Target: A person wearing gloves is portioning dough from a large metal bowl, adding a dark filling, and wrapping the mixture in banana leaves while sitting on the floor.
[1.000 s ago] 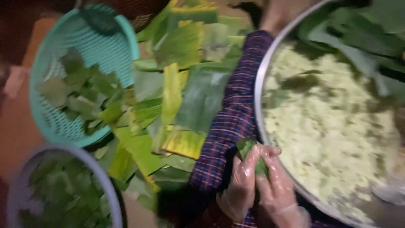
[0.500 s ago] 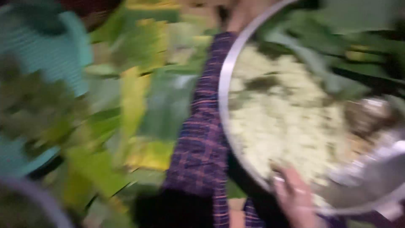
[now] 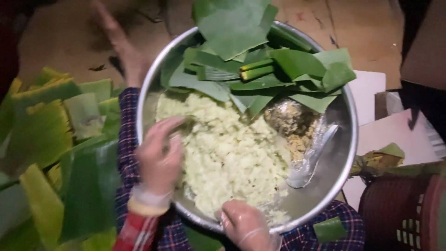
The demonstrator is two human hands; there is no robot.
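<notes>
A wide metal basin (image 3: 346,139) holds a mound of pale greenish sticky rice (image 3: 232,158). Folded banana leaves (image 3: 260,69) fill its far side. A clear plastic bag of brown filling (image 3: 290,123) and a spoon (image 3: 311,158) lie at its right. My left hand (image 3: 160,155), in a thin clear glove, reaches over the left rim, its fingers stretched onto the rice. My right hand (image 3: 246,225), also gloved, rests at the near rim with its fingers curled into the rice edge; what it holds is hidden.
Cut banana leaf strips (image 3: 69,158) are piled at the left over a plaid cloth (image 3: 124,158). A dark red basket (image 3: 399,214) stands at lower right, with white boards (image 3: 371,88) behind it. A blurred limb of another person (image 3: 123,51) shows at upper left.
The view has swung right, from the teal baskets and leaf pile to the basin. My hands, together on a small leaf parcel before, are now apart on the rice.
</notes>
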